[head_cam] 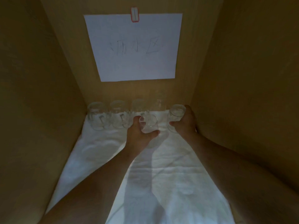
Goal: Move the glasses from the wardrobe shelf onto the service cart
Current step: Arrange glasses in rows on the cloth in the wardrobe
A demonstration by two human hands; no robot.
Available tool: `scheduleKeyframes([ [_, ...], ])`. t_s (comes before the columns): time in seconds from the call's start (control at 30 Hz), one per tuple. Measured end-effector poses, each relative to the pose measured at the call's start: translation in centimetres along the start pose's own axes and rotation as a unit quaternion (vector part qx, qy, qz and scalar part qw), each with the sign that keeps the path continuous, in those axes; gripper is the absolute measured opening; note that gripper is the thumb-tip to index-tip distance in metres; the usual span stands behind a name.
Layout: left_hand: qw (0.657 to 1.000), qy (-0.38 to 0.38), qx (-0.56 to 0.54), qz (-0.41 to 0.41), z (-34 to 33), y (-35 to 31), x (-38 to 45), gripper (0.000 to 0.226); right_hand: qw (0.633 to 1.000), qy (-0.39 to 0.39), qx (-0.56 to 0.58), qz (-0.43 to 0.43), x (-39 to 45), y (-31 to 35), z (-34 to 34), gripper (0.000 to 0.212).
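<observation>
Clear glasses stand in a row at the back of the wardrobe shelf on a white cloth (169, 175). My left hand (137, 135) grips one clear glass (148, 124), tilted and lifted a little off the cloth in the middle. My right hand (186, 123) is curled round another glass (177, 114) at the right end of the row, near the right wall. Three more glasses stay upside down at the back left: one (95, 116) by the left wall, one (117, 115) beside it, one (139, 109) nearer the middle. The service cart is out of view.
Brown wardrobe walls close in on the left (40, 94), right (250, 94) and back. A white paper sheet (134, 46) with handwriting hangs taped on the back wall above the glasses. The cloth covers the shelf floor towards me.
</observation>
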State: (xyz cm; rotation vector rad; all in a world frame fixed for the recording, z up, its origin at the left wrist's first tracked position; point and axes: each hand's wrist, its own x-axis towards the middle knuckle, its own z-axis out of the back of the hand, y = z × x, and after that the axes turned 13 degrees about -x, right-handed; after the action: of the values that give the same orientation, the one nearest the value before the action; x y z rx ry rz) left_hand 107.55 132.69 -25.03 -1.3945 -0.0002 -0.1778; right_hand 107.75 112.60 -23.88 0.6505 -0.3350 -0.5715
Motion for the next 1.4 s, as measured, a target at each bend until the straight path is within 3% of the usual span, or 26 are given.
scheduleKeyframes([
  [0.13, 1.0, -0.004, -0.002, -0.001, -0.1, 0.1, 0.2, 0.068, 1.0, 0.0, 0.004, 0.017, 1.4, 0.0, -0.6, 0.089],
  [0.57, 1.0, -0.005, 0.012, -0.001, 0.3, -0.1, 0.1, 0.071, 0.999, 0.034, -0.027, 0.025, 4.1, 0.5, -1.5, 0.101],
  [0.77, 1.0, -0.009, 0.009, 0.002, 0.1, 0.1, -0.1, 0.072, 0.999, 0.034, -0.023, -0.001, 2.3, 0.4, -0.5, 0.115],
  [0.9, 1.0, -0.007, 0.007, -0.005, -0.2, 0.3, -0.6, 0.073, 0.996, -0.058, -0.023, -0.062, -1.4, 0.0, -0.5, 0.095],
  [1.07, 1.0, -0.017, -0.018, 0.006, -0.2, -0.4, -1.6, 0.077, 0.995, -0.067, 0.011, -0.072, -5.8, -1.1, -1.0, 0.056],
  [1.17, 0.998, -0.04, -0.042, 0.019, 0.2, -1.0, -2.3, 0.075, 0.996, -0.012, 0.014, -0.091, -7.4, -1.3, -1.1, 0.043],
  [1.3, 0.997, -0.055, -0.049, 0.02, 1.7, -2.2, -2.9, 0.071, 0.987, 0.118, 0.022, -0.103, -9.1, -0.2, -0.8, 0.049],
  [1.4, 0.992, -0.07, -0.101, 0.031, 3.2, -3.4, -3.2, 0.063, 0.948, 0.211, 0.164, -0.174, -10.4, 1.9, -0.7, 0.057],
])
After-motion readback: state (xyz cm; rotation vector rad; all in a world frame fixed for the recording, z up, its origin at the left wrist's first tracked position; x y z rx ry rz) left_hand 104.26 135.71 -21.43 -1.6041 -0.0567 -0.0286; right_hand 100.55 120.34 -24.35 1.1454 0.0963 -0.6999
